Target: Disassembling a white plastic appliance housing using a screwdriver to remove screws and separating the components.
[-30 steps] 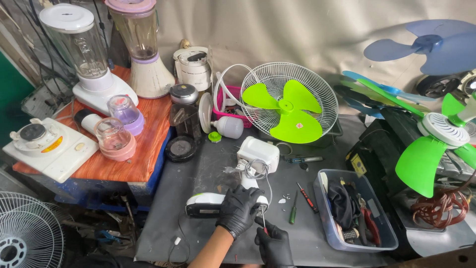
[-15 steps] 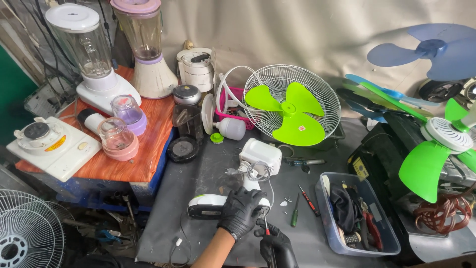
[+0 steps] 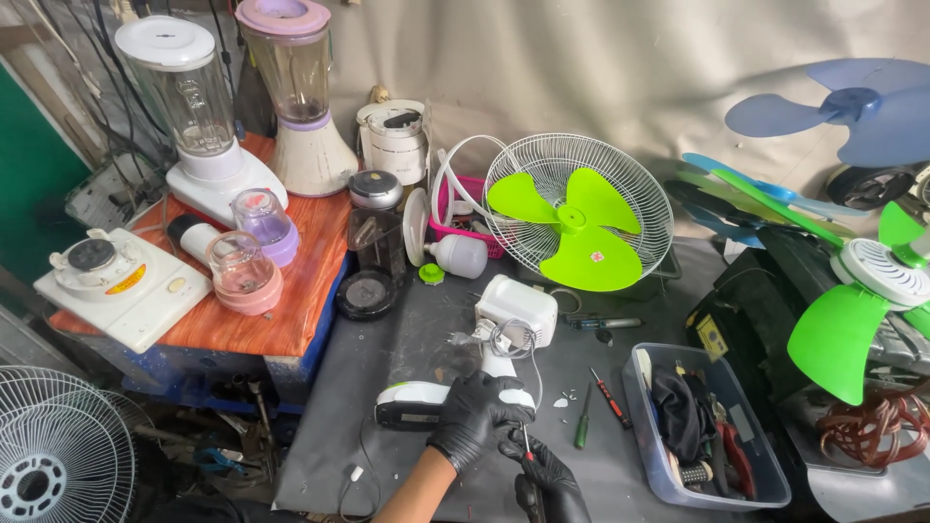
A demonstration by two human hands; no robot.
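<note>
Two gloved hands are working: left hand [image 3: 477, 418] clasping the white fan base [image 3: 417, 402], right hand [image 3: 550, 481] seemingly pinching one red-handled screwdriver [image 3: 528, 453]; two loose screwdrivers [image 3: 608, 398] are lying right.

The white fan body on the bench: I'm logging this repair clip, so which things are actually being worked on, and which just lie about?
In hand:
- white fan body, base gripped by the gloved left hand
- screwdriver in the gloved right hand

Lying about:
- green fan in its grille
- two blenders
- tool tray
- loose screwdrivers
- light bulb
</note>
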